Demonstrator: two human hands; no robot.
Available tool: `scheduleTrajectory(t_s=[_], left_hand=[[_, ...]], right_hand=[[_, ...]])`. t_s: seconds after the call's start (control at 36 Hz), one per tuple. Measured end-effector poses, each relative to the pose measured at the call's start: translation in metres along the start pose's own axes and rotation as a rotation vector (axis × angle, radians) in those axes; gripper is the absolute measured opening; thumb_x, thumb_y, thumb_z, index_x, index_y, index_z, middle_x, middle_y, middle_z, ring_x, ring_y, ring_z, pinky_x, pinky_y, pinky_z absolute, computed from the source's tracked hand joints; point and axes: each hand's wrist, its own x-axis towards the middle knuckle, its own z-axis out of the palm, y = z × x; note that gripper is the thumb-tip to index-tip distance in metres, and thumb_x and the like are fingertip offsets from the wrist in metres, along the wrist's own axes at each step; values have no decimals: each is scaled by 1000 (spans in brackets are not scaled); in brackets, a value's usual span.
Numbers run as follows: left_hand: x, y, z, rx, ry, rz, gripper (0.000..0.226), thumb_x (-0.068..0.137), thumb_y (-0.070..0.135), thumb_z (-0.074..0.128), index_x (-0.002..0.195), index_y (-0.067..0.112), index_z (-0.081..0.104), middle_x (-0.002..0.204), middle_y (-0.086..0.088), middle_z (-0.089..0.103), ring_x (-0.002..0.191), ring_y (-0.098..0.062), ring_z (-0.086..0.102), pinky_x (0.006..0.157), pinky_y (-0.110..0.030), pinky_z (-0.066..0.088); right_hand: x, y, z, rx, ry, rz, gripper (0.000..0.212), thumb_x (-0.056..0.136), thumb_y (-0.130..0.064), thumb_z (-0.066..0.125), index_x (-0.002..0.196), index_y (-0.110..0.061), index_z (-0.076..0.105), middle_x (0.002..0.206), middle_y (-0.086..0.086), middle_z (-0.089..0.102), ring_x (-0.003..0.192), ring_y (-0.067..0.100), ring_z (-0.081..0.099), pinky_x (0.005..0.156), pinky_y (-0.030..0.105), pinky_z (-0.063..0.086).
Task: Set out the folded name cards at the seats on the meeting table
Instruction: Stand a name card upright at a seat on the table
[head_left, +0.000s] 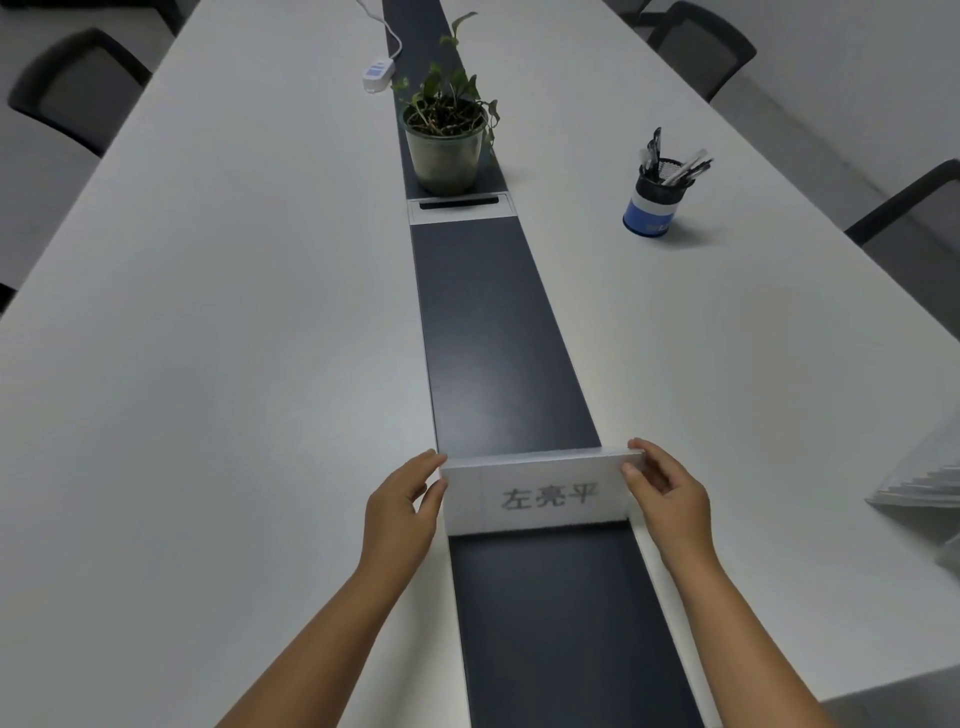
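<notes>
A white folded name card (540, 493) with dark printed characters stands across the table's dark centre strip (498, 332), near the front end of the long white meeting table (249, 322). My left hand (402, 506) grips the card's left edge and my right hand (665, 493) grips its right edge, thumbs on the front face. Whether the card's lower edge touches the strip I cannot tell.
A potted plant (447, 130) stands on the strip farther away, beside a cable hatch (460, 208). A pen cup (657, 195) is at right. A white power strip (378, 75) lies far back. A paper stack (930, 483) sits at the right edge. Black chairs (696, 47) line both sides.
</notes>
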Motion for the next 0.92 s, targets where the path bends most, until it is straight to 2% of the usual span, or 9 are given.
scheduleTrajectory(t_s=[0.11, 0.28, 0.39, 0.5, 0.61, 0.72, 0.81, 0.92], left_hand=[[4, 2, 2, 8, 20, -33, 30, 85, 6, 53, 114, 14, 59, 123, -6, 59, 109, -23, 57, 93, -25, 41], [6, 2, 4, -8, 36, -58, 29, 85, 9, 54, 114, 14, 59, 120, -8, 62, 106, -22, 59, 90, -24, 41], [5, 3, 6, -38, 48, -76, 30, 86, 10, 53, 116, 14, 58, 121, -7, 61, 102, -14, 56, 89, -23, 41], [6, 3, 7, -50, 48, -83, 30, 87, 9, 52, 116, 12, 57, 122, -7, 61, 106, -16, 56, 90, -23, 40], [9, 2, 7, -32, 49, -67, 30, 86, 9, 52, 115, 13, 59, 121, -7, 62, 102, -13, 56, 90, -23, 40], [9, 0, 8, -21, 35, -63, 30, 87, 9, 52, 116, 14, 58, 122, -6, 61, 104, -16, 57, 89, -22, 40], [8, 1, 7, -26, 12, -89, 33, 87, 11, 52, 120, 15, 54, 126, -7, 58, 113, -21, 55, 92, -26, 39], [5, 4, 3, -30, -21, -111, 48, 86, 18, 55, 132, 21, 39, 139, -5, 45, 124, -26, 47, 101, -37, 38]], right_hand=[[1, 2, 2, -3, 7, -7, 35, 84, -5, 57, 118, -5, 57, 124, 10, 58, 106, 16, 53, 92, 26, 40], [16, -6, 7, -8, -14, -23, 37, 85, -5, 56, 121, -6, 54, 125, 9, 57, 107, 15, 52, 93, 24, 39], [23, -9, 10, -14, -23, -31, 36, 85, -4, 55, 121, -7, 54, 127, 9, 56, 105, 14, 51, 92, 24, 39], [21, -7, 10, -21, -12, -21, 36, 85, -6, 55, 121, -6, 54, 127, 9, 56, 105, 13, 51, 93, 25, 40], [20, -7, 8, -34, -9, -16, 36, 85, -6, 55, 121, -7, 54, 127, 9, 56, 105, 12, 51, 93, 24, 39], [19, -8, 8, -53, -21, -20, 37, 86, -7, 54, 123, -7, 52, 127, 9, 56, 105, 11, 49, 94, 24, 39], [18, -9, 8, -59, -38, -20, 37, 86, -8, 54, 124, -7, 52, 129, 10, 55, 107, 12, 49, 94, 24, 39], [15, -12, 7, -51, -47, 12, 46, 87, -10, 54, 131, -11, 44, 137, 7, 48, 124, 20, 45, 101, 26, 35]])
